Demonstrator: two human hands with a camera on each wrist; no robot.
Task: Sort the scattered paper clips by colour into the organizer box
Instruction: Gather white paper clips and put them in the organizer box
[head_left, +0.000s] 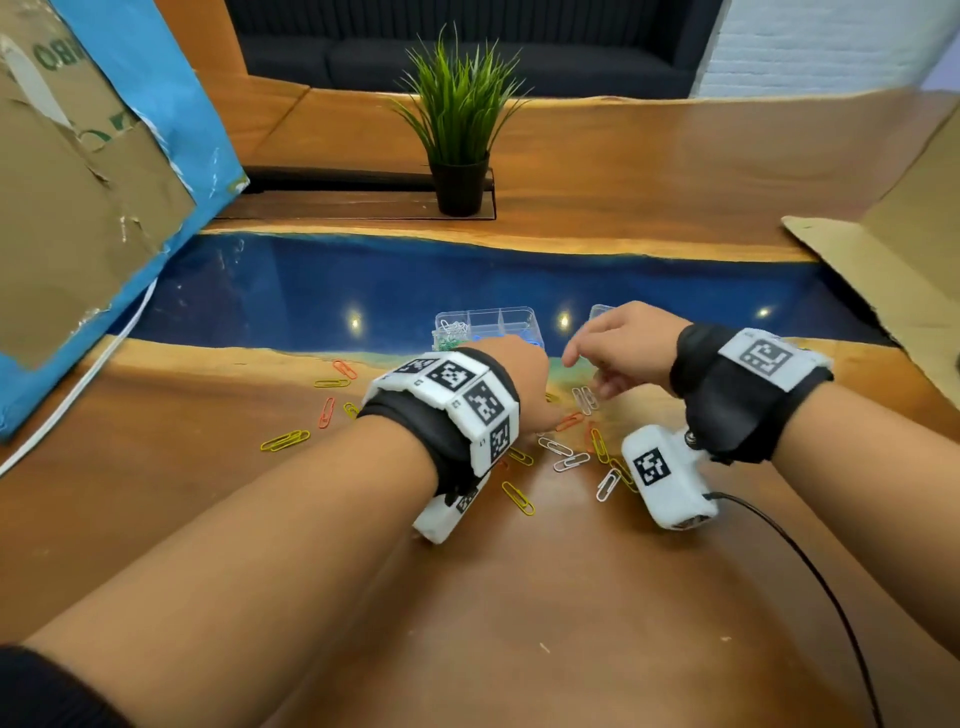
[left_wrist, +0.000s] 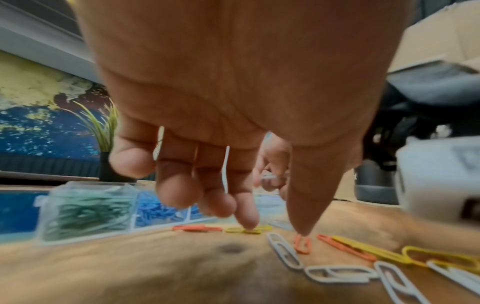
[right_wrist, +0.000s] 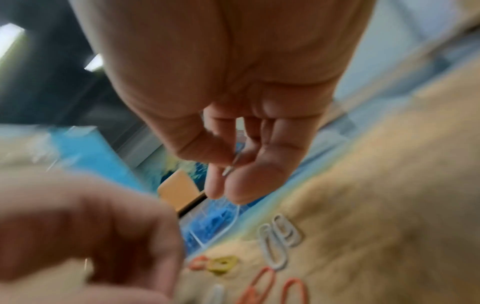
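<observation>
The clear organizer box (head_left: 511, 317) sits on the blue resin strip; it holds green clips (left_wrist: 85, 214) and blue clips (left_wrist: 155, 211) in separate compartments. Orange, yellow and white paper clips lie scattered on the wood in front of it. My left hand (left_wrist: 276, 226) reaches down among them, its index tip on a yellow clip (left_wrist: 246, 229) and its thumb tip on an orange clip (left_wrist: 302, 244), with the fingers spread apart. My right hand (right_wrist: 231, 166) hovers just right of the box and pinches a white clip (right_wrist: 233, 163) between thumb and fingers. Two white clips (right_wrist: 279, 238) lie below it.
A potted plant (head_left: 460, 130) stands behind the box. Cardboard panels rise at the left (head_left: 78, 208) and right (head_left: 893, 249). A clear lid piece (head_left: 600, 312) lies behind my right hand. A white cable (head_left: 78, 384) runs at the left, a black cable (head_left: 810, 566) at the right.
</observation>
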